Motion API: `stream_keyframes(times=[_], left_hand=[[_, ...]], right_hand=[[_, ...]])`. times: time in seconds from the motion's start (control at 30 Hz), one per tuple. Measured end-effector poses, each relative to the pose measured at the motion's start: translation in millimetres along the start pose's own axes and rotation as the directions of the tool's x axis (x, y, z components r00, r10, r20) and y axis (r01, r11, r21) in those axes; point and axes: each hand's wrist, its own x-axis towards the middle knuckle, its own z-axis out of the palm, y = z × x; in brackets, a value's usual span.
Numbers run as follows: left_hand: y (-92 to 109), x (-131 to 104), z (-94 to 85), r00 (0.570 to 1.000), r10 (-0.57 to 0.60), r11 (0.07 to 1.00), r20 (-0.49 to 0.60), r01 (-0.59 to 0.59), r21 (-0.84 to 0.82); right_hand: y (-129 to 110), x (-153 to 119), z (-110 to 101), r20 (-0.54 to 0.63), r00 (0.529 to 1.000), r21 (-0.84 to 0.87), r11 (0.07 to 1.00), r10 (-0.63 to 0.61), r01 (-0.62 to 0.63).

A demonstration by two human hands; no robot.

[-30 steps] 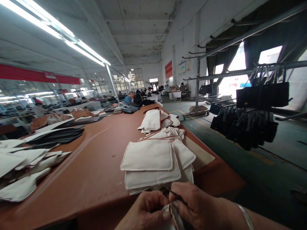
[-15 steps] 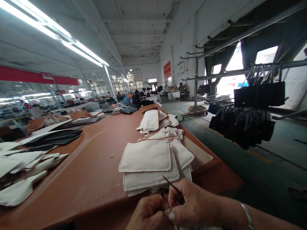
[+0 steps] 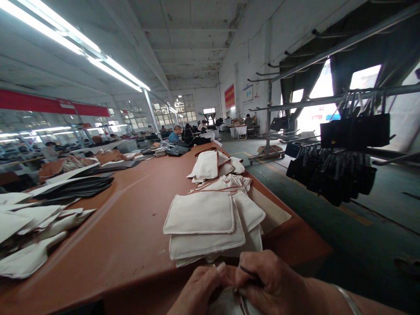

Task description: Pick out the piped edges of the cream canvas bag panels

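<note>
At the bottom of the head view, my left hand (image 3: 205, 286) is closed, its thumb and fingers pinching the edge of a cream fabric piece (image 3: 225, 302) with brown trim. My right hand (image 3: 271, 280) is curled beside it around a thin dark pointed tool (image 3: 247, 272), most of which the fingers hide. That hand also touches the cream piece, whose lower part is out of frame. Just beyond my hands lies a stack of cream fabric pouches (image 3: 200, 214) with stitched edges, on the brown-covered table (image 3: 131, 227).
More cream pouches (image 3: 206, 164) lie further along the table. At left are black sheets (image 3: 78, 188) and cream pieces (image 3: 29, 218). Black bags (image 3: 356, 131) hang from a metal rack (image 3: 269, 105) at right. A person in blue (image 3: 173, 134) sits beyond the table.
The tool's tip pointed up and away from my right hand before; now it is tucked lower against the fingers. My hands have shifted slightly, and more of the cream piece shows.
</note>
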Motion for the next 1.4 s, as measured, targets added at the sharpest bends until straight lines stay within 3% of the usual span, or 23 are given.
stream_keyframes(times=[0.07, 0.13, 0.23, 0.33, 0.4, 0.47, 0.5, 0.57, 0.7, 0.77, 0.83, 0.97, 1.07, 1.17, 1.3, 1.4], left_hand=[[-0.8, -1.2, 0.9, 1.0, 0.007, 0.998, 0.029, -0.005, -0.055], [-2.6, -1.1, 2.0, 0.997, 0.001, 0.993, 0.082, 0.009, -0.114], [-2.9, -0.4, 3.9, 0.991, -0.021, 0.994, 0.13, 0.035, -0.105], [3.2, -3.1, 7.8, 0.983, 0.032, 0.999, 0.18, -0.029, -0.02], [8.4, -7.1, 10.3, 0.977, 0.08, 0.995, 0.195, -0.089, 0.039], [12.3, -11.6, 11.1, 0.978, 0.126, 0.984, 0.166, -0.144, 0.103], [13.5, -13.7, 10.6, 0.978, 0.144, 0.976, 0.151, -0.165, 0.143], [15.4, -16.6, 8.4, 0.976, 0.171, 0.95, 0.133, -0.199, 0.239], [20.2, -17.7, 5.4, 0.969, 0.226, 0.835, 0.103, -0.247, 0.492], [23.5, -17.6, 6.3, 0.956, 0.278, 0.774, 0.094, -0.281, 0.567], [26.9, -18.1, 7.8, 0.95, 0.293, 0.778, 0.106, -0.301, 0.551], [31.0, -20.7, 5.9, 0.98, 0.162, 0.947, 0.118, -0.188, 0.261], [31.3, -23.6, -1.8, 0.984, 0.06, 0.991, 0.169, -0.078, 0.105], [31.3, -27.3, -9.1, 0.969, -0.01, 0.99, 0.248, -0.024, 0.136], [31.3, -33.2, -18.6, 0.979, 0.031, 0.985, 0.202, -0.064, 0.162], [25.4, -39.8, -35.4, 0.969, -0.067, 0.97, 0.239, 0.007, 0.242]], right_hand=[[5.0, -2.2, -0.3, 0.01, 0.98, -0.116, 0.973, -0.2, 0.199], [9.9, -3.9, -0.7, 0.022, 0.945, -0.234, 0.918, -0.325, 0.321], [13.2, -6.5, -1.9, 0.074, 0.924, -0.37, 0.85, -0.375, 0.375], [11.1, -10.2, -3.0, 0.13, 0.925, -0.388, 0.84, -0.358, 0.38], [8.4, -13.0, -3.7, 0.079, 0.952, -0.253, 0.918, -0.297, 0.307], [5.9, -14.9, -5.6, 0.035, 0.998, 0.04, 0.997, -0.061, 0.06], [5.0, -14.9, -7.3, 0.044, 0.995, 0.203, 0.974, 0.089, -0.096], [3.9, -12.5, -12.1, 0.131, 0.943, 0.396, 0.856, 0.305, -0.332], [1.9, -1.4, -22.1, 0.327, 0.862, 0.348, 0.799, 0.387, -0.491], [0.1, 2.8, -23.4, 0.386, 0.836, 0.325, 0.79, 0.391, -0.519], [-0.8, 3.9, -21.7, 0.384, 0.837, 0.352, 0.776, 0.389, -0.523], [4.0, -1.4, -16.0, 0.359, 0.822, 0.443, 0.695, 0.441, -0.566], [11.4, -6.2, -14.9, 0.349, 0.829, 0.479, 0.678, 0.436, -0.558], [15.3, -7.4, -14.4, 0.357, 0.824, 0.491, 0.662, 0.44, -0.567], [17.7, -8.4, -12.0, 0.331, 0.84, 0.538, 0.645, 0.43, -0.542], [27.8, -13.3, -18.2, 0.288, 0.844, 0.589, 0.612, 0.452, -0.528]])
